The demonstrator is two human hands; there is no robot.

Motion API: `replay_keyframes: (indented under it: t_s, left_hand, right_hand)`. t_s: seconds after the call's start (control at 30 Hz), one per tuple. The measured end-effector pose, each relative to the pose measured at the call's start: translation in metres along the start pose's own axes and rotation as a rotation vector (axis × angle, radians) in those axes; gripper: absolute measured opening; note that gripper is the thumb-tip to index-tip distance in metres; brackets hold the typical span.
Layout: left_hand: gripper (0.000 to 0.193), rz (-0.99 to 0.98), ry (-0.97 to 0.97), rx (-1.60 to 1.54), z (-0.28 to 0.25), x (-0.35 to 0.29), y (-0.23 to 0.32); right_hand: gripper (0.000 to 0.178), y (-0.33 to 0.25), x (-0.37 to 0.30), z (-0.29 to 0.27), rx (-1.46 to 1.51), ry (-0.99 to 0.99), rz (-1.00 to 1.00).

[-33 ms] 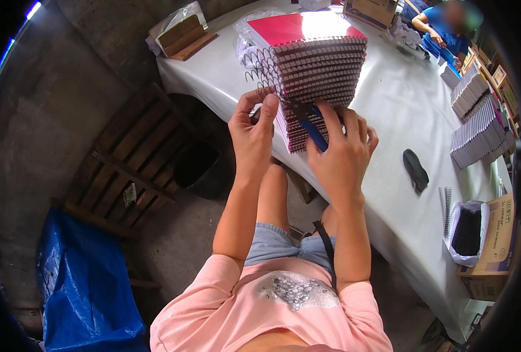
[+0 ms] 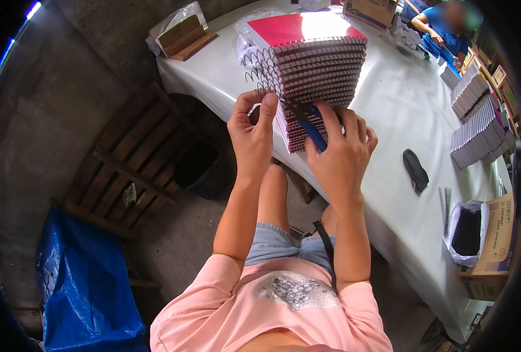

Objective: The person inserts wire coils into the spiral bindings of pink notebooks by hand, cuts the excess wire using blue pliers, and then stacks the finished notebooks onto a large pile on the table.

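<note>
My right hand (image 2: 344, 141) is wrapped around the pliers (image 2: 314, 132), blue grips, dark head. Fingers closed on the handles, head pointing up and left at the near left corner of the notebook stack (image 2: 318, 70). Can't tell from here if the pliers' tips are on a wire

My left hand (image 2: 251, 129) is up at the same corner, thumb and index curled toward each other next to the pliers' head, gap small at most. Can't tell if those fingers actually have a wire between them

Stack sits at the near edge of the table (image 2: 381, 188), right in front of me. Pink-red cover on top, dark spiral spines facing me row over row, loose coil ends (image 2: 254, 67) sticking out on the left, just above my left hand. Clear plastic bag (image 2: 246, 41) just behind it

Rest of the table: wooden holder (image 2: 185, 40) at the far left corner, dark oblong object (image 2: 415, 170) lying to my right, then loose coils (image 2: 446, 211) beside a white-lined tub of black stuff (image 2: 469, 232) against a cardboard box (image 2: 500, 234). More bound notebooks (image 2: 477, 141) stacked along the right, a person in blue (image 2: 445, 38) seated past them. Floor to my left: black bucket (image 2: 199, 170), wooden slats (image 2: 134, 146), blue tarp (image 2: 87, 287)
</note>
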State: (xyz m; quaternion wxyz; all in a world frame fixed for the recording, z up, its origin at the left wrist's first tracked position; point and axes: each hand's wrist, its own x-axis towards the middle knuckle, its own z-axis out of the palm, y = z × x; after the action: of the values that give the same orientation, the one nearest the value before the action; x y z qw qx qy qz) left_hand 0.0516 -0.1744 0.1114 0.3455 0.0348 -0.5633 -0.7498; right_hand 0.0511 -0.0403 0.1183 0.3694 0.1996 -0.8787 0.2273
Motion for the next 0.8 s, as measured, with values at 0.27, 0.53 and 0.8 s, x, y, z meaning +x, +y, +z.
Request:
replay_keyframes:
  t_s: [0.27, 0.53, 0.8]
  left_hand:
    - [0.017, 0.227, 0.044, 0.204, 0.005, -0.001, -0.011]
    - [0.014, 0.272, 0.058, 0.237, 0.001, 0.0, -0.015]
    - [0.013, 0.247, 0.05, 0.157, -0.001, -0.004, -0.013]
  right_hand:
    - [0.046, 0.006, -0.001, 0.011, 0.192, -0.178, 0.139]
    - [0.049, 0.003, 0.002, -0.007, 0.081, -0.038, 0.046]
    - [0.049, -0.001, 0.004, -0.001, 0.03, -0.006, 0.007]
